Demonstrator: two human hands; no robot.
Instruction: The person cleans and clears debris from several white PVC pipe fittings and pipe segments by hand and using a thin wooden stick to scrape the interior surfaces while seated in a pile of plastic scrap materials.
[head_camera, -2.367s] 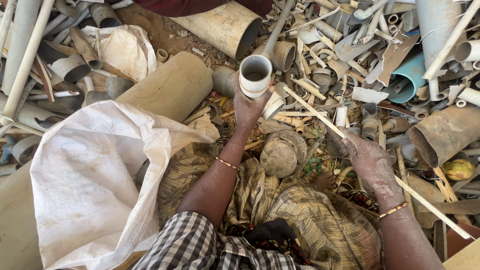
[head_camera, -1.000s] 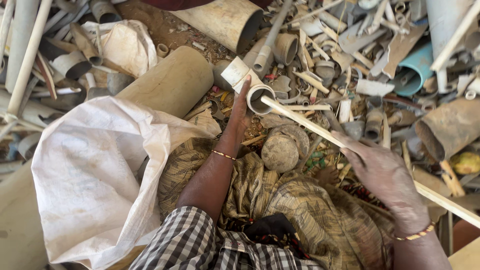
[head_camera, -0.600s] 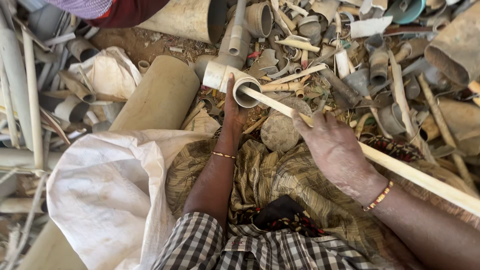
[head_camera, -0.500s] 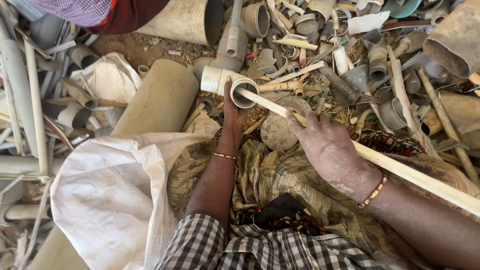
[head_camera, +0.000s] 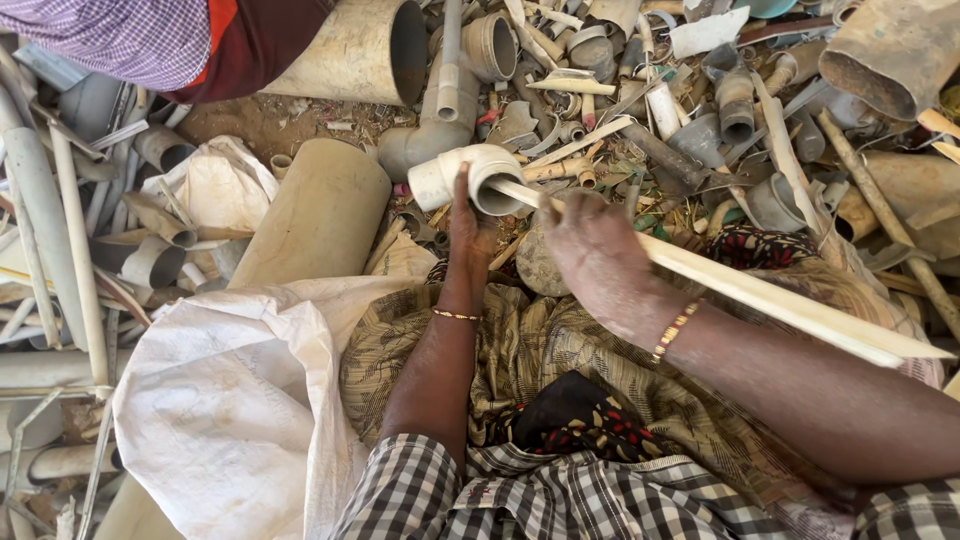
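My left hand grips a short white pipe fitting, its open mouth turned toward me. My right hand holds a long pale plastic strip whose near tip is pushed into the fitting's mouth. The strip runs off to the lower right over my forearm. Both wrists carry thin gold bangles. Patterned cloth covers my lap below the hands.
A white woven sack lies open at my left. A wide beige pipe lies beside it, a larger one beyond. Heaps of scrap pipe pieces and fittings surround me. Another person's checked sleeve is at the top left.
The fitting went from held upright in my left hand to tilted with its mouth toward me. My right hand brought the strip up and pushed its tip into the fitting. The view shifted closer.
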